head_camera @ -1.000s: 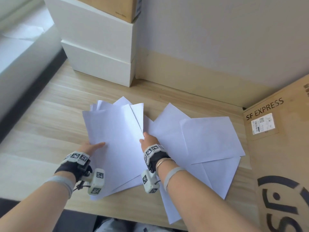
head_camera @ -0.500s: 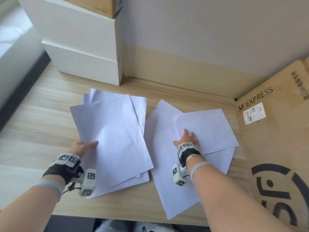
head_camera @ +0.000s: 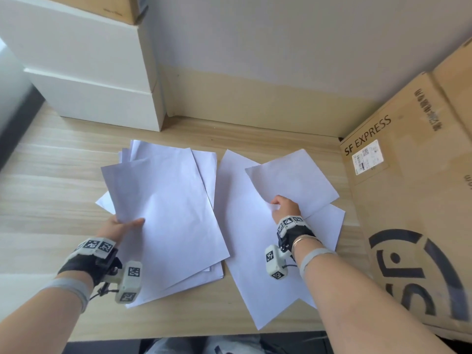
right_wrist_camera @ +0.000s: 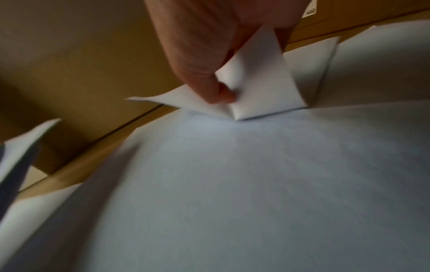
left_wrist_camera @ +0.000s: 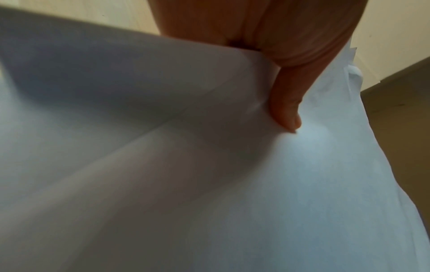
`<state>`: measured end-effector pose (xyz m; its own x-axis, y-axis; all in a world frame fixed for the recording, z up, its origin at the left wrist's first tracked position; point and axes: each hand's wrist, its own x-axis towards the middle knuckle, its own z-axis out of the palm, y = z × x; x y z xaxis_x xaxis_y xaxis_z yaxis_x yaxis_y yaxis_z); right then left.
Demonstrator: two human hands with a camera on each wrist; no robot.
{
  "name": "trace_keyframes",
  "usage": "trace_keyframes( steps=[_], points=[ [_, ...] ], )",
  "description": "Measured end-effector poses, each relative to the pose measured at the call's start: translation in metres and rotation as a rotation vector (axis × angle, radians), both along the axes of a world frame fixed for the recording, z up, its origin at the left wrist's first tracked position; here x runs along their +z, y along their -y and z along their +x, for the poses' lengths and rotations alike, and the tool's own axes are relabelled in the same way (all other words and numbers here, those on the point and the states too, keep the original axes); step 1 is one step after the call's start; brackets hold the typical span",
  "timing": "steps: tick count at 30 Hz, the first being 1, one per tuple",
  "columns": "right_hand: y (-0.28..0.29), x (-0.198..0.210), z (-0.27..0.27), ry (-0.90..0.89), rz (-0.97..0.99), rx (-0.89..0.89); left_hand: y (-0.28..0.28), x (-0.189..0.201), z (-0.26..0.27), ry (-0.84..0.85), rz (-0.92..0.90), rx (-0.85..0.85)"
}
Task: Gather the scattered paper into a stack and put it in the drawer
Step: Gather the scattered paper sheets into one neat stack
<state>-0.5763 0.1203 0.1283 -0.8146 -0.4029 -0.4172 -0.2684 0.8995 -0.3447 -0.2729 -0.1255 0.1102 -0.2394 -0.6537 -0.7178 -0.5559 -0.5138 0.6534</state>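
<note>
A loose pile of several white sheets (head_camera: 166, 208) lies on the left half of the wooden desk (head_camera: 51, 180). My left hand (head_camera: 120, 227) pinches its near left edge, thumb (left_wrist_camera: 285, 110) on top, and the top sheet (left_wrist_camera: 163, 165) is lifted there. To the right lie three more sheets: a long one (head_camera: 242, 238), a top sheet (head_camera: 298, 177) and one under it (head_camera: 329, 226). My right hand (head_camera: 284, 206) pinches the near corner of the top sheet (right_wrist_camera: 258, 86), which curls up between thumb and fingers. No drawer is in view.
Two stacked white boxes (head_camera: 84, 72) with a cardboard box (head_camera: 107, 6) on top stand at the back left. A big SF EXPRESS cardboard carton (head_camera: 413, 200) fills the right side, close to the right sheets. The wall (head_camera: 255, 47) runs along the back.
My right hand left the left pile, moved right onto the loose sheets and now pinches the top sheet's corner. My left hand keeps its hold on the pile.
</note>
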Motion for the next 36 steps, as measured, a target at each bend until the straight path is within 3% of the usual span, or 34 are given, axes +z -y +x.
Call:
trace_keyframes(
  steps=[5,10,13,17,21,28,36],
  points=[
    [-0.015,0.007,0.017,0.258,0.076,0.313,-0.002,0.004,-0.007,-0.033,0.026,-0.025],
    [-0.035,0.007,0.022,0.403,0.244,0.329,-0.003,0.005,-0.012,-0.024,0.026,-0.048],
    [-0.043,0.009,0.018,0.384,0.190,0.184,-0.003,0.003,-0.012,-0.015,0.033,-0.059],
    [-0.045,0.002,0.009,0.063,0.228,-0.045,-0.007,0.000,-0.012,-0.018,0.044,-0.076],
    [-0.041,-0.006,0.017,0.130,0.230,-0.338,-0.009,0.000,-0.010,0.001,0.024,-0.088],
    [-0.040,-0.006,0.012,0.186,0.028,-0.330,-0.007,-0.003,-0.004,0.044,0.026,-0.083],
    [-0.047,0.012,0.002,0.177,-0.090,-0.603,-0.002,-0.004,0.000,0.023,0.014,-0.057]
  ],
)
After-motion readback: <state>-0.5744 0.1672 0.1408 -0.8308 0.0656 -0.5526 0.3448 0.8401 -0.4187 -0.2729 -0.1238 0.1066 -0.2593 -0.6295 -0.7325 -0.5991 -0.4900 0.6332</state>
